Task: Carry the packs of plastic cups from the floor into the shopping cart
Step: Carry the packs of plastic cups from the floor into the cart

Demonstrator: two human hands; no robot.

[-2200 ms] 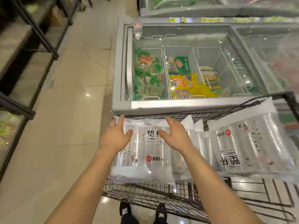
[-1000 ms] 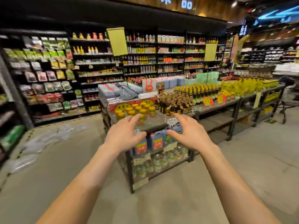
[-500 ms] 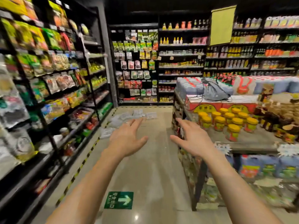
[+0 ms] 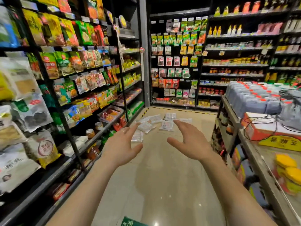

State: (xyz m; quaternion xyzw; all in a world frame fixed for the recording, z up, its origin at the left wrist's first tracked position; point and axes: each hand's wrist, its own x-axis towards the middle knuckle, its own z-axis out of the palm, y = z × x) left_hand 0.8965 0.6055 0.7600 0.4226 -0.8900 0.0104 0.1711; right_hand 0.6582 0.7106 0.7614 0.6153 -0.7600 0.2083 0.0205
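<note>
still far down the aisle, the packs of plastic cups (image 4: 164,123) lie scattered on the floor (image 4: 162,176). the left hand (image 4: 121,148) and right hand (image 4: 190,142) are spread wide, holding nothing. the slippery film may slide out if several are scooped together.

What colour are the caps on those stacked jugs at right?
Red caps, on pale blue-grey jugs; the head view shows them.

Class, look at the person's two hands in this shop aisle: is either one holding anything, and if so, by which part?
Nothing is held. The left hand and right hand are both open and empty; the packs of plastic cups lie on the floor farther down the aisle.
</note>
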